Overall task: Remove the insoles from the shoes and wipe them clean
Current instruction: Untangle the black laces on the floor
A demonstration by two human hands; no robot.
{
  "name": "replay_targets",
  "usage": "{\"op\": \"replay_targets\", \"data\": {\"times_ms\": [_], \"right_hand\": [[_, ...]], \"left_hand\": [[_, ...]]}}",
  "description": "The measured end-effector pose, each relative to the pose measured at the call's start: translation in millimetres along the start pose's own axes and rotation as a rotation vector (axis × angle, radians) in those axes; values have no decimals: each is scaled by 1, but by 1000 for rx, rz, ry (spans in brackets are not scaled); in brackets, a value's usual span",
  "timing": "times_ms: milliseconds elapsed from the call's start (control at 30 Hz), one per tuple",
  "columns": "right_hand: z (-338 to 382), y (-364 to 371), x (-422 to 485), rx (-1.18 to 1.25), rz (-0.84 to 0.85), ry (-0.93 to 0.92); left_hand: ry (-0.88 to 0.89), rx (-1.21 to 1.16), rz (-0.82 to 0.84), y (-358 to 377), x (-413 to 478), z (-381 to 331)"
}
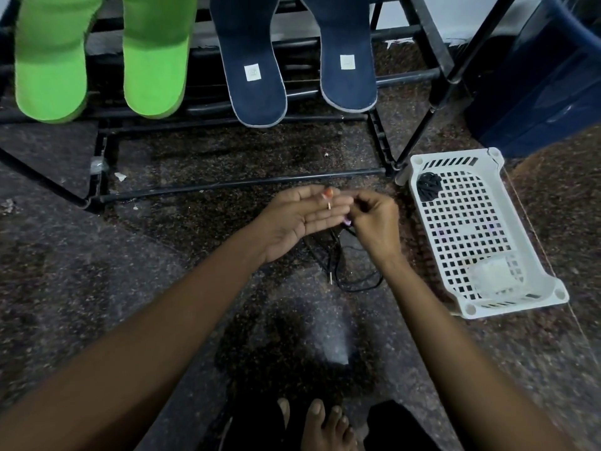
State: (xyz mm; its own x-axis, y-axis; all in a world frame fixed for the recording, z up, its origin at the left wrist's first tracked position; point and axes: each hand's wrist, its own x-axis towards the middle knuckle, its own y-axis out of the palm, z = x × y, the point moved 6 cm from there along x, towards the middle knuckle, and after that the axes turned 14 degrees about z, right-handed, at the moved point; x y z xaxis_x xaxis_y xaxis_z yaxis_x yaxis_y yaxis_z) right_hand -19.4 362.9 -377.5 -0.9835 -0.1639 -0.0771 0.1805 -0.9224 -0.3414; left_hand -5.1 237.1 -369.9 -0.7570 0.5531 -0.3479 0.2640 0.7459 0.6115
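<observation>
Right now my left hand (302, 219) is flat, fingers straight and together, at the middle of the frame. My right hand (374, 222) touches its fingertips and has thumb and forefinger curled in a pinch on a thin black shoelace (344, 281). The rest of the lace trails down in loose loops on the speckled floor (97, 288) just below my hands.

Beyond them a black shoe rack (227, 187) crosses the upper frame, and the insoles lie on its rails. The green insoles (52, 60) are at upper left and the navy insoles (253, 76) at upper centre, side by side in pairs and well apart from my hands. Each runs lengthwise top to bottom of the frame. The rounded heel ends point down toward me and overhang the front rail, while the toes run out of the top edge.

I judge them light, thin and bendy, with a cloth face that should not slip. The overhanging heel looks the easiest place to pinch, with the other palm under the middle so it does not fold while I wipe.

At right sits a white basket (553, 288) with a coiled lace (428, 187) in its upper corner, and a blue bin (536, 92) stands at upper right.
</observation>
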Motion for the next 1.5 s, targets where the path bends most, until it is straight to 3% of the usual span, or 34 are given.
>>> {"op": "replay_targets", "data": {"times_ms": [100, 300, 567, 767, 1000, 1267, 1500], "right_hand": [[0, 20, -9, -116, 34, -70], [14, 37, -20, -260, 119, -215], [23, 32, -18, -457, 237, -279], [30, 11, -7, -413, 124, -299], [21, -4, -3, -90, 85, -135], [9, -12, -2, 118, 33, -68], [-7, 6, -12, 214, 4, 27]], "left_hand": [[99, -137, -64, -6, 3, -1], [192, -100, -216, -20, 4, -1], [-10, 449, -302, -30, 0, 5], [-108, 562, -175, -21, -3, 8], [-188, 654, -38, -14, -5, 7], [-154, 306, 108, -4, -7, 8], [-14, -8, 50, -2, -6, -1]]}}
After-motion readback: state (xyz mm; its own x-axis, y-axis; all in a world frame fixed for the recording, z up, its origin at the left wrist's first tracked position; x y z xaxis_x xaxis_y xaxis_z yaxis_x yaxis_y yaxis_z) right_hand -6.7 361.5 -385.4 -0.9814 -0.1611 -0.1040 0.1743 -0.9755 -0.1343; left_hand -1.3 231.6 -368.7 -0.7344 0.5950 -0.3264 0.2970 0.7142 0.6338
